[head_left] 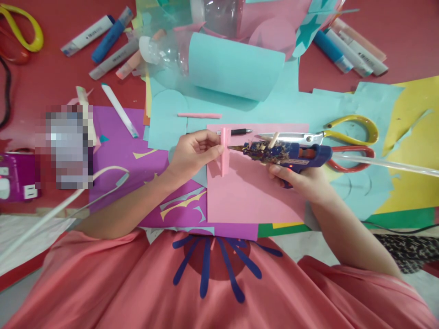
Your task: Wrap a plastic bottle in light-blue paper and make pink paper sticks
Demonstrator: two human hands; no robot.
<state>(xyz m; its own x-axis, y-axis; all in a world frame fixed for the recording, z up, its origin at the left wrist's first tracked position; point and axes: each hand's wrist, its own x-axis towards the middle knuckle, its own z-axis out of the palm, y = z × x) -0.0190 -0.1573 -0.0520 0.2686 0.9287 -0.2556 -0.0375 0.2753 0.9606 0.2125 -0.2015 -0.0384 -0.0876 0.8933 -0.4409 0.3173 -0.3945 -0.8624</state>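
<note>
Pinched between the fingers of my left hand is a small rolled pink paper strip, upright over the pink sheet. My right hand grips a blue glue gun whose nozzle, crusted with glue and scraps, points left at the strip, very close to it or touching. A clear glue stick runs out of its back. Behind the strip lies a black pen. Another thin pink roll rests on light blue paper. Yellow and red handled scissors lie behind the gun.
A bottle wrapped in light blue paper lies at the back. Markers sit at the left and more markers at the right. Purple paper with cut scraps spreads at left, beside a white cable.
</note>
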